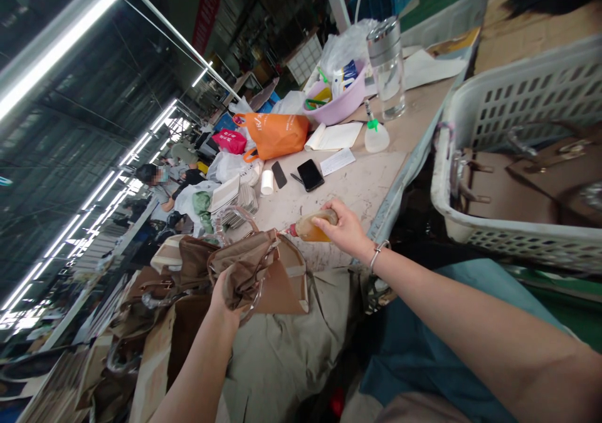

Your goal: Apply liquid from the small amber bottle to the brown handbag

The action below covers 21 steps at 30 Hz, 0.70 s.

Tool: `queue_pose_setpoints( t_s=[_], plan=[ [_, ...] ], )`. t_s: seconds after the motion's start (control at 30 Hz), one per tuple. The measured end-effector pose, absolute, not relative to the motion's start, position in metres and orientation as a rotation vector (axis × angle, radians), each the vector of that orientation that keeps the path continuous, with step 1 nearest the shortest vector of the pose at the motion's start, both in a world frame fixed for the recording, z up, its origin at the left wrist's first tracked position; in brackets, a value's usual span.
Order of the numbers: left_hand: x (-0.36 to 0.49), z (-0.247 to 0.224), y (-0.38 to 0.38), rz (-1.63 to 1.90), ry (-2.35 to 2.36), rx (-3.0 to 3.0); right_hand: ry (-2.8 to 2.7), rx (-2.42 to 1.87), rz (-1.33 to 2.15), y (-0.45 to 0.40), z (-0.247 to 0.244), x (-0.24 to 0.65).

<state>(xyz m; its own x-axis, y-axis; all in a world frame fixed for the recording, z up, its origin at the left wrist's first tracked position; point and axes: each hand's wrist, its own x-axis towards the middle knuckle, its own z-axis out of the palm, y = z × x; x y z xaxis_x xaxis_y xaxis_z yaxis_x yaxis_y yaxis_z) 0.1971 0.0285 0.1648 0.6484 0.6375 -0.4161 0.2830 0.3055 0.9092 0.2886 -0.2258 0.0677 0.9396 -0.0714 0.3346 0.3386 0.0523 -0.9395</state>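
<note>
My right hand [345, 225] is wrapped round a squeeze bottle [313, 228] of amber liquid, tipped on its side. The bottle's red-collared tip points left and meets or nearly meets the edge of a brown handbag [282, 279]. The bag lies tilted over my lap, with its brown lining bunched up at the opening. My left hand [226, 291] is at the bag's left side, its fingers mostly hidden behind and inside the bunched lining, gripping it. Plastic-wrapped handles stick up from the bag.
On the table [357, 191] are a phone [310, 175], a white roll [267, 183], a stack of cards [239, 200], an orange bag [277, 135], a purple basin [336, 106] and a glass bottle [388, 75]. A white basket [517, 229] with bags stands right. More brown bags [155, 285] lie left.
</note>
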Motion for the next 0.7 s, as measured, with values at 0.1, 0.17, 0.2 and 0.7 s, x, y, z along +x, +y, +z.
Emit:
queue_pose_setpoints(
  t_s=[0.1,0.17,0.2,0.7],
  plan=[
    [0.197,0.163,0.030,0.293,0.888,1.270,-0.210,-1.458,-0.317,-0.225,0.070,0.286],
    [0.197,0.163,0.029,0.289,0.885,1.256,-0.229,-1.459,-0.317,-0.228,0.071,0.285],
    [0.197,0.163,0.029,0.280,0.875,1.249,-0.243,-1.464,-0.317,-0.230,0.071,0.285],
    [0.201,0.166,0.023,0.279,0.868,1.262,-0.296,-1.523,-0.427,-0.238,0.077,0.285]
  ],
)
